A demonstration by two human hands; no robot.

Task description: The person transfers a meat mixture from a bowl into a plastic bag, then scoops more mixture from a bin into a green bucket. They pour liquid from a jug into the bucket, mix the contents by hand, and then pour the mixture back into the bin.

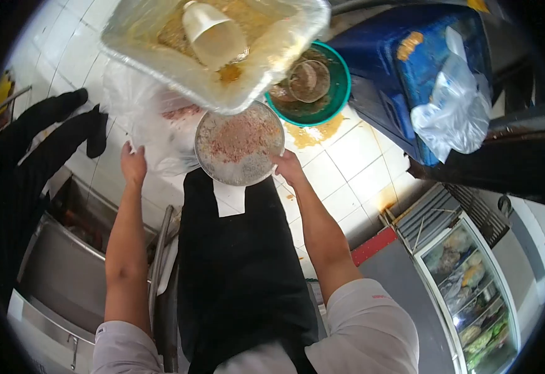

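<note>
My right hand grips the near right rim of a round, shallow metal pan. Pinkish-brown crumbs are spread over a pale, powdery layer inside it; whether its bottom is solid or mesh I cannot make out. My left hand is open, fingers apart, beside a clear plastic bag with some reddish stuff in it. Just beyond the pan stands a plastic-lined tub of yellowish-brown crumbs, with a translucent white scoop lying in it. The tub's edge overlaps the pan's far side.
A green basin holding a round strainer stands on the tiled floor near a yellowish spill. At right is a blue bin with a plastic bag on it. Another person's dark-clothed legs are at left. A glass-front fridge stands lower right.
</note>
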